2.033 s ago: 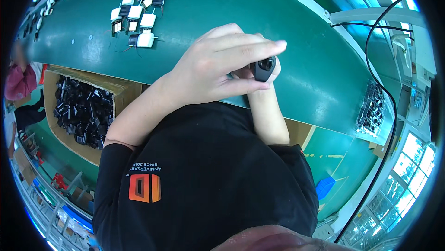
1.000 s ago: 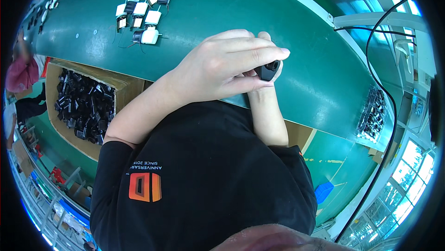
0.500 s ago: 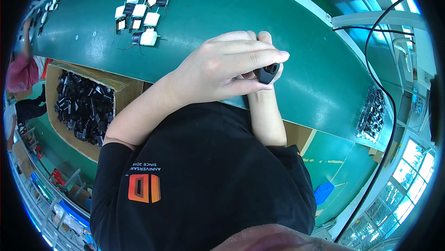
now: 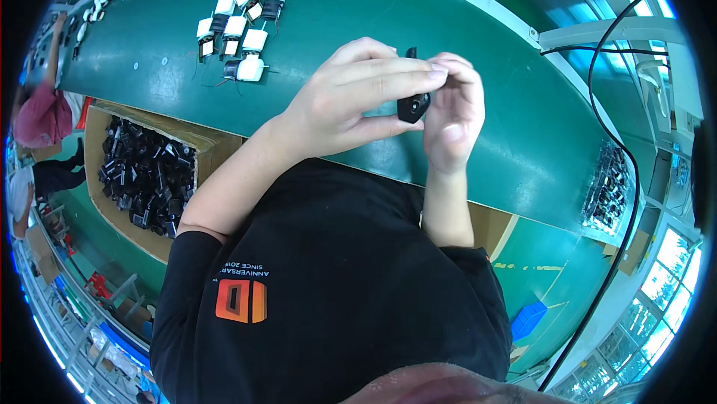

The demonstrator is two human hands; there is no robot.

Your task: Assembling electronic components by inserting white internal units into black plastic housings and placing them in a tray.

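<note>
My left hand (image 4: pixel 355 98) grips a small black plastic housing (image 4: pixel 413 107) between thumb and fingers, above the green worktable. Part of the housing is hidden behind my fingers, and its top end sticks up past them. My right hand (image 4: pixel 457 109) is close beside it on the right, palm turned inward and fingers loosely curved. Its thumb stands apart from the fingers, and nothing shows in its grasp. Whether its fingertips touch the housing or my left fingertips, I cannot tell.
White-and-black parts with thin wires (image 4: pixel 243 19) lie on the green table (image 4: pixel 321 1). At left a cardboard box (image 4: pixel 213 154) holds many black plastic pieces (image 4: pixel 142 172). A clear bag of parts (image 4: pixel 606 187) sits at the right end, near a hanging black cable (image 4: pixel 633 180). Another person (image 4: pixel 45 116) is far left.
My right hand has come out from behind the left and opened beside it on the right. The left hand, still holding the black housing, has shifted slightly left in view.
</note>
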